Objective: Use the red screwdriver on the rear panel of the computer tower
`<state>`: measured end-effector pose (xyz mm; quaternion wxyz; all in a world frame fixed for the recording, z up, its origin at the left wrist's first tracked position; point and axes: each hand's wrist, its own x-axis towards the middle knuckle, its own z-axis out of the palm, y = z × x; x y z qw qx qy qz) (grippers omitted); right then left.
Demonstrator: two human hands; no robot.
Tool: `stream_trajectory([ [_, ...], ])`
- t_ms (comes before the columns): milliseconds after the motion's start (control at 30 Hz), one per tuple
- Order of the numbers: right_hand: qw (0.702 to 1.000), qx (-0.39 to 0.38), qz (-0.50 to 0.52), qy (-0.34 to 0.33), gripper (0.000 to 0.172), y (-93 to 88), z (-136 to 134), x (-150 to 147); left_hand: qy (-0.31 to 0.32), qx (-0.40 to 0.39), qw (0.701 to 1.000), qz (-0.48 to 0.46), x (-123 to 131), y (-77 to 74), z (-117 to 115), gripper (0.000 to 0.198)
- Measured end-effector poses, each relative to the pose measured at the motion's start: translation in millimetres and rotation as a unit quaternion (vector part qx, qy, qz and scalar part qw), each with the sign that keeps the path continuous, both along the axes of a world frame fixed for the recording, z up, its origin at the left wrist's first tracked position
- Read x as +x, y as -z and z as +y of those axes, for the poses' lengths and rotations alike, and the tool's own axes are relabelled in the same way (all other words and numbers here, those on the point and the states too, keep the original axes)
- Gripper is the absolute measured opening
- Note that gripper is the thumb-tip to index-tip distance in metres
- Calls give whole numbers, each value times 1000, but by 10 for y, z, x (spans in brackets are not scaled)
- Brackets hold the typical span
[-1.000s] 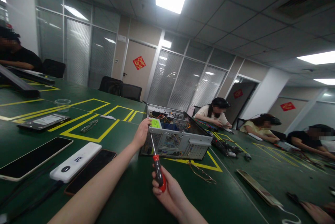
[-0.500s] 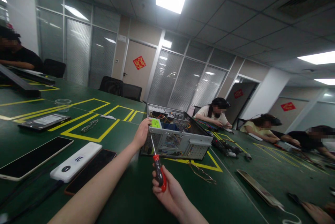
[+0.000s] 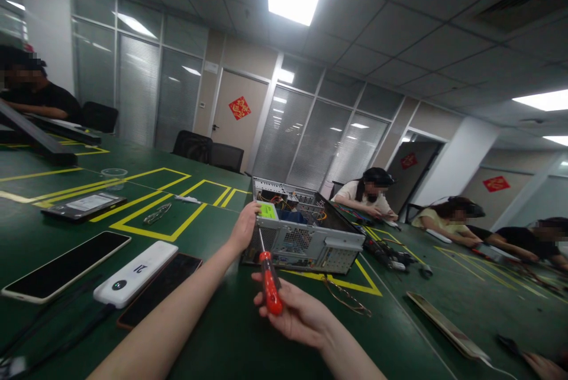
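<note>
An open computer case [image 3: 319, 244] lies on its side on the green table, its back panel towards me and wires showing inside. My left hand [image 3: 245, 227] is closed on the near left corner, at a power supply [image 3: 268, 211] with a bright green label; its fingertips are partly hidden. In my right hand [image 3: 295, 309] is a red and black screwdriver [image 3: 270, 286], held by the handle. The shaft points up and away, with its tip at the back panel just below the green label. Whether the tip sits in a screw is too small to tell.
Left of my arm lie a phone [image 3: 66, 264], a white power bank [image 3: 136, 273], a dark phone [image 3: 164, 285] and a hard drive [image 3: 83, 206]. Cables [image 3: 393, 254] and another phone [image 3: 441, 324] are on the right. Several people sit around the table.
My right hand has turned the screwdriver: its handle shows mostly red where black faced me before. My left hand stays at the case corner. The whole view has shifted slightly.
</note>
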<state>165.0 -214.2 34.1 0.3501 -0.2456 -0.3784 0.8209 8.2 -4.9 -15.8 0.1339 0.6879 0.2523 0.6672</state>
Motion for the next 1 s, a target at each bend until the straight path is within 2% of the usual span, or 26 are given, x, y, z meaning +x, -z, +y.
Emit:
stream_trajectory([
  [167,998,-20,53,-37,46,16,52,-127,-1,4,1000,3,-14,-8,-14,48],
  [333,992,-114,52,33,40,104,-8,-234,-4,3,1000,9,-14,3,-3,48],
  [433,988,-137,39,61,33,83,-69,-222,-2,8,1000,7,-13,6,5,48],
  [533,990,-132,29,43,36,-18,-133,-202,2,8,1000,4,-14,5,5,46],
  [633,995,-91,34,3,43,-134,-172,-197,3,4,1000,2,-12,8,6,45],
  [733,999,-47,25,-4,45,-193,-169,-201,3,3,1000,-1,-3,18,15,46],
  [833,999,-36,23,16,44,-177,-141,-200,3,0,1000,-7,4,25,23,48],
  [933,996,-71,36,37,52,-119,-113,-188,5,-2,1000,-5,1,17,15,50],
  [1000,992,-95,60,60,50,-81,-101,-178,6,-1,1000,-3,-5,6,4,50],
])
